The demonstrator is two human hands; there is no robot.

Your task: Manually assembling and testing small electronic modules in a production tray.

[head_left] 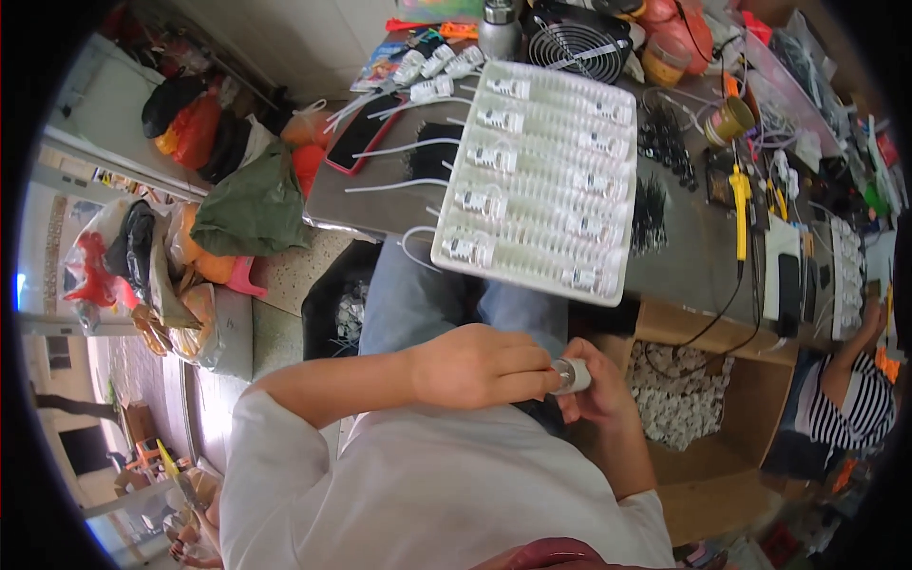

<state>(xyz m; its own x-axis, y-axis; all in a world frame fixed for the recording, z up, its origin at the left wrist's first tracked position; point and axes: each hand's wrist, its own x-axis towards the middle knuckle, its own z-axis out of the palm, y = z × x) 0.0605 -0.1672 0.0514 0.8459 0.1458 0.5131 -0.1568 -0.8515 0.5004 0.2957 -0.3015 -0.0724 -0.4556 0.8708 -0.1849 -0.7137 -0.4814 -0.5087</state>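
Over my lap, my right hand [600, 385] is closed around a small white cylindrical part [574, 376]. From the other side my left hand [480, 366] meets it, thumb and fingers pinched together at the part's end. The fingers hide exactly what the left fingertips grip there. Beyond the hands, a white ribbed plastic tray [537, 180] lies at the table's front edge and overhangs my knees. Two columns of white cylindrical parts with dark printing [482, 202] rest in it, and some thin white wires trail out over its left side.
Several similar parts with wires [432, 87] lie behind the tray, beside a red-edged phone [359, 133]. Bundles of black pieces [650, 214], a yellow-handled tool [739, 209] and a fan [578, 46] are on the table [693, 271]. A cardboard box [736, 442] holds many small white pieces. Another person [845, 399] sits at right.
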